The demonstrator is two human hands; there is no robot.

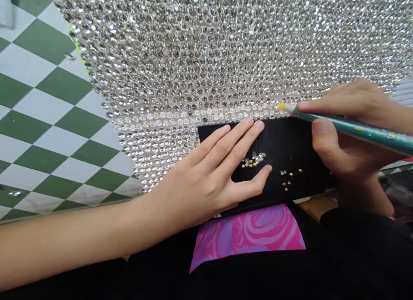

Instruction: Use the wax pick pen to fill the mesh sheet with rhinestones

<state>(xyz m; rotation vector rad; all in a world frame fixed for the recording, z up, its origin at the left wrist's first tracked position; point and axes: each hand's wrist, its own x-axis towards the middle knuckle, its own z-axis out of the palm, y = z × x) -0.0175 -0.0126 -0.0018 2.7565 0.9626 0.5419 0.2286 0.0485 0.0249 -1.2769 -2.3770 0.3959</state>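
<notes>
My right hand (351, 128) grips a green pen-shaped tool (348, 128) with a yellow tip, which meets a row of stones near the edge of the rhinestone-covered sheet (206, 46). Fingers outstretched, my left hand (216, 175) lies flat on a black ridged board (290, 149). That board overlaps the lower part of the sheet. Beside my left thumb sits a small heap of loose rhinestones (258, 158), some showing gold backs. Several more loose rhinestones (285, 184) are scattered to its right. Whether a stone clings to the tool's tip cannot be made out.
Green and white checkered surface (48, 97) spreads at the left, with a few stray stones (69, 56) on it. A pink and purple patterned piece (251, 235) lies below the board, over black clothing (258, 278). Something tan (318, 207) shows at the lower right.
</notes>
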